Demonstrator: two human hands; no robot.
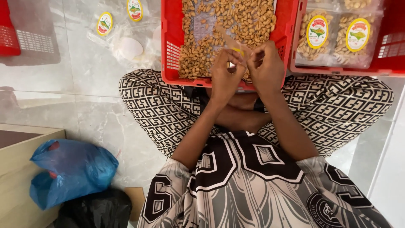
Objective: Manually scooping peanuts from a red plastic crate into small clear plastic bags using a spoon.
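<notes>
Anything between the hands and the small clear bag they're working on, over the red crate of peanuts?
Nothing visible. Both the left hand and right hand already pinch the small clear plastic bag, directly above the red plastic crate of loose peanuts. No other object sits between them.

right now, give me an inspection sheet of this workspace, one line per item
surface: pale marble-look floor tiles; the person sits cross-legged on them.
job's things: red crate of loose peanuts at the knees; a small clear bag held over it.
clutter: filled, labelled peanut bags in a second red crate; empty labelled bags on the floor; blue plastic bag and black bag by a wooden box.
grippers: left hand and right hand close together, both pinching the clear bag.
cables: nothing seen.
surroundings: another red basket at the left edge; no other person in view.
</notes>
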